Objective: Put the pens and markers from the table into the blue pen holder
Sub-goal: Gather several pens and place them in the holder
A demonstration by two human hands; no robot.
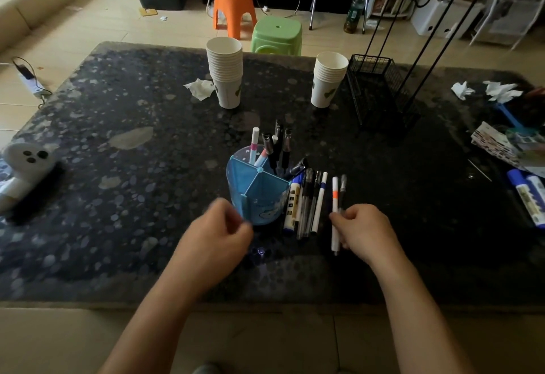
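Between the hands, the blue pen holder [258, 193] already holds several pens, while others lie beside the right hand [364, 230], pinching a white pen [335, 211]; left hand [219, 233] loosely curled, empty.

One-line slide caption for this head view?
Right hand grips an orange-banded pen beside the blue pen holder; left hand hovers nearby.

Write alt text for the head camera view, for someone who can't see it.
The right hand grips a white pen with an orange band beside a blue pen holder already holding several pens. More pens lie on the dark table; the left hand is closed near the holder.
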